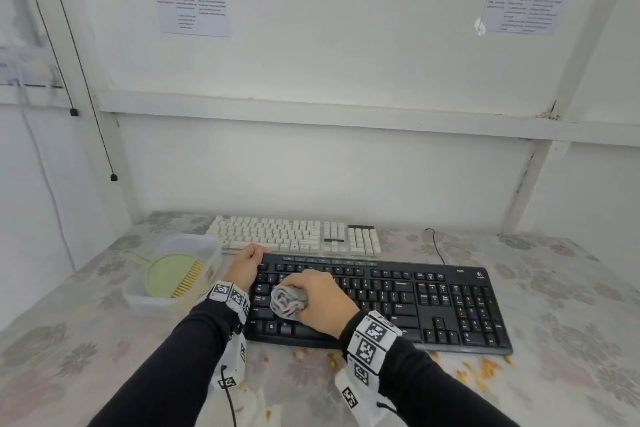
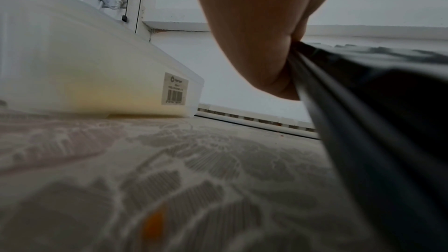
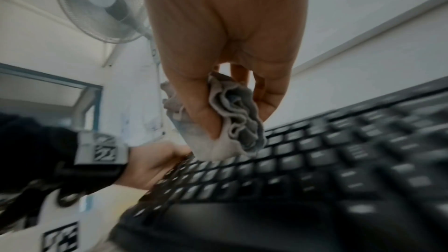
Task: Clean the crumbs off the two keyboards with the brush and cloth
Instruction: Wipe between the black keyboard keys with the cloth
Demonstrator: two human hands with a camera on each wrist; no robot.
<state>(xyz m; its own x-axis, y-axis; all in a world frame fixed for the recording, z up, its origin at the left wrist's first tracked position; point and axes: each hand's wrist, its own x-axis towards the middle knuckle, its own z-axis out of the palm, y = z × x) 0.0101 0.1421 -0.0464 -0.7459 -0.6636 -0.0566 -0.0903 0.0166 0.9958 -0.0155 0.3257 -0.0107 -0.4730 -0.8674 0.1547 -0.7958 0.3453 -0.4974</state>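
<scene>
A black keyboard (image 1: 433, 298) lies near the table's front, with a white keyboard (image 1: 294, 234) behind it. My right hand (image 1: 318, 298) grips a bunched grey cloth (image 1: 287, 300) and presses it on the black keyboard's left keys; in the right wrist view the cloth (image 3: 232, 120) touches the keys (image 3: 315, 160). My left hand (image 1: 247, 262) grips the black keyboard's far left corner, and the left wrist view shows its fingers (image 2: 254, 45) curled over that edge (image 2: 339, 122). A green brush (image 1: 176, 276) with yellow bristles lies in a clear tub (image 1: 138, 302).
Yellow crumbs (image 1: 485, 371) are scattered on the floral tablecloth (image 1: 571, 322) in front of the black keyboard. The tub (image 2: 84, 64) stands left of my left hand. A black cable (image 1: 437, 246) runs behind the black keyboard. A white wall closes the back.
</scene>
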